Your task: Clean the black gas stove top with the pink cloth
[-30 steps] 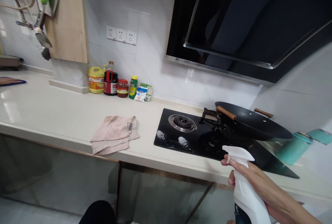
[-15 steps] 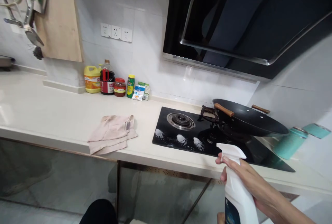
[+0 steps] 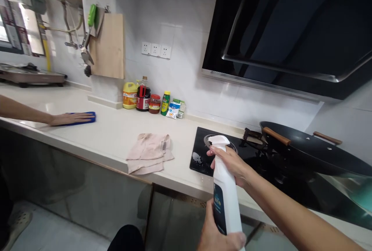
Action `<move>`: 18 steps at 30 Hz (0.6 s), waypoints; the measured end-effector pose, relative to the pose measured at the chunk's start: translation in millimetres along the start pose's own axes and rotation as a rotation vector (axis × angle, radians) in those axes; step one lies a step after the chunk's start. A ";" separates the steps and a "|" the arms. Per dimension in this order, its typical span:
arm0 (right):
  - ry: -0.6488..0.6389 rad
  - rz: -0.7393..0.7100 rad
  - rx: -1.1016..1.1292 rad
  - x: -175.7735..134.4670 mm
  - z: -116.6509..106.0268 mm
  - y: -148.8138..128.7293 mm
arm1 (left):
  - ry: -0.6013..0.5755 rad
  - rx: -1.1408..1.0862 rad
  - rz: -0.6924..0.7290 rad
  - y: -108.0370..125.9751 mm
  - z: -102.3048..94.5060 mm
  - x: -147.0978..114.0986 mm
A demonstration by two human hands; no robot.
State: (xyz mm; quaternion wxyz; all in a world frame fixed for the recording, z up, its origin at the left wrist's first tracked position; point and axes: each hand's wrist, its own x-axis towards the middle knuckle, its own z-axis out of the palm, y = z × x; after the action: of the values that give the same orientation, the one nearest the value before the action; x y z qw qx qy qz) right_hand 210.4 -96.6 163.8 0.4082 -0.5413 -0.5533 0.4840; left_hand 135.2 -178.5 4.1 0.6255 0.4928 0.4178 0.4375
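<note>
A white spray bottle (image 3: 228, 189) with a dark label stands upright in front of me, held in both hands. My right hand (image 3: 231, 165) is closed round its neck just below the white spray head, fingers at the trigger. Lower down, my left hand (image 3: 216, 226) wraps round the body of the bottle. Behind the spray head lies the black gas stove (image 3: 203, 138), its left burner partly covered by the bottle. White foam (image 3: 197, 158) sits on the stove's front left; other foam spots are hidden. A folded pink cloth (image 3: 149, 152) lies on the counter to the left.
A co-worker's hand (image 3: 71, 118) presses a blue cloth (image 3: 90, 117) on the counter at left. A black wok (image 3: 305, 142) sits on the right burner under the range hood (image 3: 276, 30). Against the wall stand a yellow jug (image 3: 130, 95), a dark sauce bottle (image 3: 143, 96) and other condiments.
My view has swung left, bringing the co-worker's arm and blue cloth into sight. The spray bottle has come left and up in the picture, and my left hand now shows clearly on it.
</note>
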 end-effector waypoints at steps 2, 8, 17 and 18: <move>0.001 -0.021 -0.025 11.8 10.3 -5.4 | 0.073 -0.013 0.038 5.8 -7.4 4.4; -0.006 -0.053 0.027 26.5 24.8 -6.0 | 0.046 -0.070 0.096 18.0 -23.4 2.5; -0.119 0.045 -0.073 11.6 22.6 -0.7 | 0.033 0.019 -0.047 13.3 -27.9 -13.7; -0.143 0.037 -0.088 9.3 24.4 2.8 | 0.028 -0.001 -0.047 7.2 -25.5 -17.1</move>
State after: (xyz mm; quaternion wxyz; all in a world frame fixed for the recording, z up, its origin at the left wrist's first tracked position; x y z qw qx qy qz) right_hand 186.4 -89.8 155.5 0.3343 -0.5331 -0.5916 0.5040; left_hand 105.3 -187.5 8.6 0.6299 0.4764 0.4377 0.4298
